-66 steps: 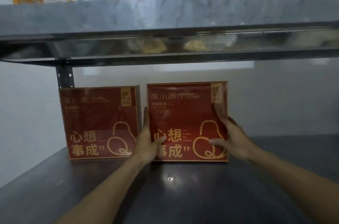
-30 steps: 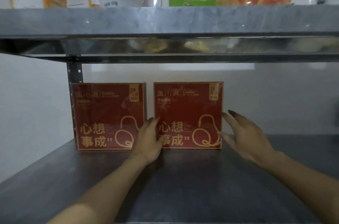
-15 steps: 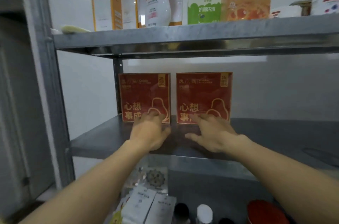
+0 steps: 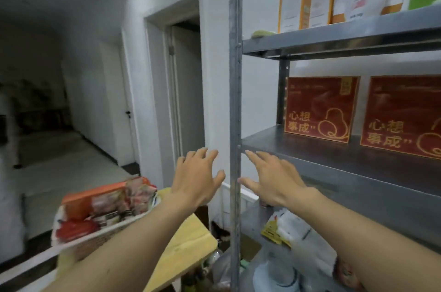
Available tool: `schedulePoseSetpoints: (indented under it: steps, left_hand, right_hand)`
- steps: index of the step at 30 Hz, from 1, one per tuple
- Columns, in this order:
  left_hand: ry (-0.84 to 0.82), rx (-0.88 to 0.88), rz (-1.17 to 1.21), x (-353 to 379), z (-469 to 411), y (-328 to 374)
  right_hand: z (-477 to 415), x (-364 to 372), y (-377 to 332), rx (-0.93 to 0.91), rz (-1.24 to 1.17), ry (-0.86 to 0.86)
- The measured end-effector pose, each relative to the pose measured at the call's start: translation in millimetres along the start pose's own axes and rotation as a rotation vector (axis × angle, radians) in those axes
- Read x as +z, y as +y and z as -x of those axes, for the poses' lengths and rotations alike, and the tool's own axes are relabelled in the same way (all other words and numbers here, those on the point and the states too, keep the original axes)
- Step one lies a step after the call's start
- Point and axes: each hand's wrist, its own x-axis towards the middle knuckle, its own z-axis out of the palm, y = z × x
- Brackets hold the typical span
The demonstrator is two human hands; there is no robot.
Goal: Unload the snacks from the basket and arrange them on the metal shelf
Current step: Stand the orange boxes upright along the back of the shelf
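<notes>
Hovering with spread fingers, the left hand (image 4: 198, 177) and the right hand (image 4: 274, 179) hold nothing, one each side of the shelf post (image 4: 235, 76). The basket (image 4: 100, 241) sits at 8 o'clock, snack packs (image 4: 105, 203) piled above its rim; two red boxes (image 4: 319, 107) stand on the metal shelf (image 4: 322, 155) at 2 o'clock. I judge a hasty pull may drag neighbouring packs out

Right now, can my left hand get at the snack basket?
Probably yes. The left hand is open and empty, just above and right of the basket in view. The basket's top is uncovered, and nothing stands between them.
</notes>
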Motion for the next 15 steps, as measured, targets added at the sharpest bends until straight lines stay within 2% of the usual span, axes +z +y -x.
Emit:
schedulePoseSetpoints:
  steps: [10, 15]
  left_hand:
    - [-0.001, -0.277, -0.116, -69, 93, -233]
    - [-0.011, -0.348, -0.125, -76, 122, -328]
  right_hand:
    - [-60, 65, -240, -0.255, -0.145, -0.074]
    - [-75, 100, -320, -0.313, -0.228, -0.092]
